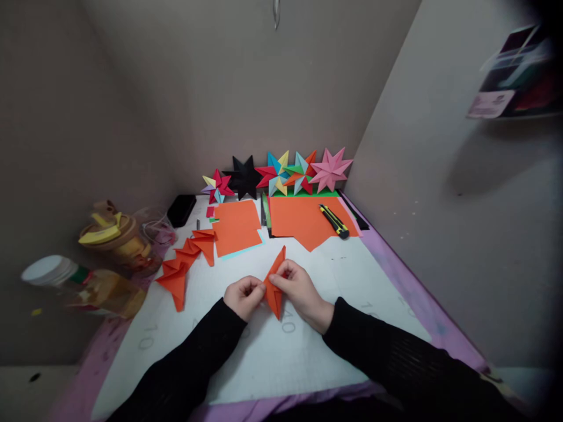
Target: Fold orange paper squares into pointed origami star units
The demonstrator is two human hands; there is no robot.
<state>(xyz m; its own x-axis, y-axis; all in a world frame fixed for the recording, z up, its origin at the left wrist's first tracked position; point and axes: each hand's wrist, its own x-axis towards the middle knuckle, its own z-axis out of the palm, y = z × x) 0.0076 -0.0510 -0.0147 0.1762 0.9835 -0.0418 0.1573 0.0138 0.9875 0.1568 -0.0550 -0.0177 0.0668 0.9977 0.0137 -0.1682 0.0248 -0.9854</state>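
Both my hands grip one folded orange paper piece [276,296], a long pointed shape held just above the white mat. My left hand [243,296] pinches its left edge between thumb and fingers. On the other side, my right hand [301,290] has its thumb pressed on the face of the paper and its fingers curled behind. The piece's upper tip points away from me and its lower tip towards me. Several similar orange folded pieces [178,275] lie in a row to the left of my hands.
Orange sheets [237,225] lie behind my hands, beside a larger orange stack [294,217] with a yellow-black utility knife [335,221] on it. Paper stars, one pink [331,170], lean along the wall. A phone [181,210], a jar [83,287] and a lidded cup [118,240] stand left.
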